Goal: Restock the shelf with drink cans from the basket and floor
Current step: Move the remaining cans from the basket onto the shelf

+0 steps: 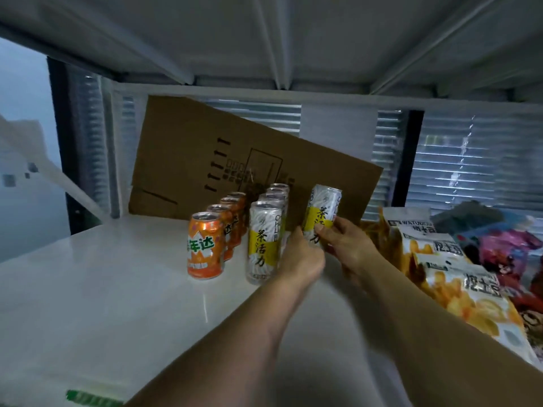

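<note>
Forearms reach from the near edge over the white shelf (88, 289). The right hand (346, 245) grips a tilted yellow tea can (321, 214), lifted just right of the tea-can row (266, 239); the left hand (302, 254) looks curled beside it, possibly steadying. Orange cans (205, 245) stand left. Placing is underway: next, stand this can upright beside the row. Cardboard (205, 148) leans farthest back.

head cam | faces forward-down into shelf (97, 274) | close range | single view

Two can rows (241, 227) on shelf (102, 274), cardboard (191, 148) behind, snack bags (458, 277) right.
</note>
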